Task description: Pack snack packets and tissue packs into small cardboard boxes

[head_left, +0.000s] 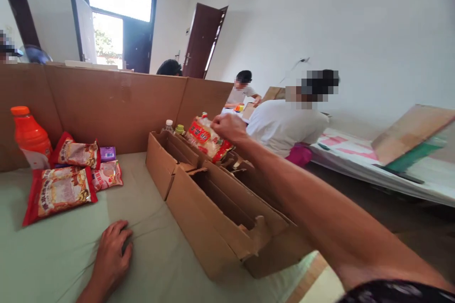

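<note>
My right hand (230, 125) pinches the upper edge of a red snack bag (208, 139) with a clear middle and red lettering. The bag hangs tilted over the far compartments of the brown cardboard boxes (199, 218); whether its lower end touches them I cannot tell. My left hand (113, 251) rests on the pale green cloth (142, 255), fingers loosely bent and thumb apart, holding nothing. Left of the boxes lie red snack bags (64, 191), a pink packet (107, 175) and a purple box (107, 153), beside an orange-capped bottle (31, 135).
A tall cardboard panel (117, 109) stands along the table's back. A clear-capped bottle (169, 126) and a green cap (179, 129) show behind the boxes. Another person (284, 125) in white sits beyond them, with more people farther back. At right stands another table (355, 156).
</note>
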`<state>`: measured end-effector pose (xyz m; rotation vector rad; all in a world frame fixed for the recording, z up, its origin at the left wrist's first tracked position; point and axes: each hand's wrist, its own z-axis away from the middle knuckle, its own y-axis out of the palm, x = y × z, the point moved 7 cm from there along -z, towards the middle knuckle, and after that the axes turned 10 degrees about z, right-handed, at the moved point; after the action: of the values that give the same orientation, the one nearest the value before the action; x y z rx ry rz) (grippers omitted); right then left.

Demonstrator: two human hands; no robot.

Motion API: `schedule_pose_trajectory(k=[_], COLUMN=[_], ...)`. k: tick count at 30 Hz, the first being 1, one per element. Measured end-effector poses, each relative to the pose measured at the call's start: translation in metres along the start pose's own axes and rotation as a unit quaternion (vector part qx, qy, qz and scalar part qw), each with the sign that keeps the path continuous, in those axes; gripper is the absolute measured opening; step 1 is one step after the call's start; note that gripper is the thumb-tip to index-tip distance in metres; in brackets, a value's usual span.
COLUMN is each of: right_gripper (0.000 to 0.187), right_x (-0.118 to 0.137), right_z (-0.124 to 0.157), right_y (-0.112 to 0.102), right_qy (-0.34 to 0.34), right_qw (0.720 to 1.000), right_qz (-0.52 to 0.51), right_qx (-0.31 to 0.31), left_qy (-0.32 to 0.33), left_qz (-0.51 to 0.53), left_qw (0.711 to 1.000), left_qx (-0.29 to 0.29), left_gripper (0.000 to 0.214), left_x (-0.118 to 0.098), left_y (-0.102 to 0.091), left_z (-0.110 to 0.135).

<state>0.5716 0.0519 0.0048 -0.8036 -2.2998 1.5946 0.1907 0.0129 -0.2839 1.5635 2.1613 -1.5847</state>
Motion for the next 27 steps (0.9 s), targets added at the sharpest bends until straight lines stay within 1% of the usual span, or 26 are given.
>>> schedule_pose_trajectory(k=[4, 6, 7, 8, 9, 10, 12, 13, 16, 18, 20, 22, 24, 27], right_gripper=[0.033, 0.031, 0.029, 0.026, 0.023, 0.021, 0.019, 0.019, 0.016, 0.016, 0.019, 0.022, 0.023, 0.024], right_x=[0.012, 0.020, 0.028, 0.040, 0.058, 0.081, 0.135, 0.163, 0.240, 0.281, 0.311, 0.331, 0.349, 0.380], right_z=[0.025, 0.033, 0.035, 0.038, 0.041, 0.046, 0.060, 0.069, 0.096, 0.115, 0.127, 0.128, 0.118, 0.091], right_y=[-0.050, -0.072, -0.079, -0.083, -0.083, -0.081, -0.069, -0.059, -0.025, -0.006, 0.003, 0.002, -0.007, -0.023], right_qy=[0.001, 0.006, -0.006, -0.032, -0.078, -0.137, -0.249, -0.293, -0.365, -0.401, -0.425, -0.439, -0.446, -0.440], right_qw=[0.996, 0.984, 0.973, 0.961, 0.947, 0.932, 0.902, 0.889, 0.867, 0.852, 0.840, 0.832, 0.829, 0.835], right_qz=[-0.030, -0.104, -0.157, -0.213, -0.266, -0.305, -0.345, -0.350, -0.338, -0.332, -0.331, -0.333, -0.335, -0.329], right_qx=[-0.084, -0.147, -0.167, -0.174, -0.163, -0.136, -0.069, -0.036, 0.031, 0.059, 0.070, 0.066, 0.052, 0.024], left_qy=[-0.044, -0.069, -0.080, -0.089, -0.096, -0.100, -0.105, -0.106, -0.113, -0.120, -0.125, -0.130, -0.137, -0.145], left_qz=[0.007, 0.010, 0.012, 0.015, 0.018, 0.022, 0.030, 0.033, 0.037, 0.039, 0.044, 0.051, 0.059, 0.067], left_qw=[0.998, 0.996, 0.995, 0.994, 0.993, 0.992, 0.991, 0.991, 0.989, 0.988, 0.987, 0.985, 0.983, 0.981], left_qx=[0.036, 0.052, 0.059, 0.064, 0.068, 0.072, 0.078, 0.080, 0.086, 0.090, 0.097, 0.101, 0.104, 0.110], left_gripper=[0.030, 0.032, 0.033, 0.032, 0.031, 0.030, 0.028, 0.027, 0.023, 0.021, 0.020, 0.020, 0.020, 0.021], left_x=[-0.010, -0.014, -0.015, -0.016, -0.018, -0.019, -0.020, -0.021, -0.019, -0.017, -0.017, -0.017, -0.017, -0.018], left_y=[0.001, 0.001, 0.001, 0.000, -0.001, -0.002, -0.003, -0.003, -0.002, 0.000, 0.002, 0.003, 0.004, 0.004], left_z=[0.006, 0.008, 0.008, 0.008, 0.008, 0.007, 0.007, 0.007, 0.007, 0.007, 0.008, 0.009, 0.009, 0.009])
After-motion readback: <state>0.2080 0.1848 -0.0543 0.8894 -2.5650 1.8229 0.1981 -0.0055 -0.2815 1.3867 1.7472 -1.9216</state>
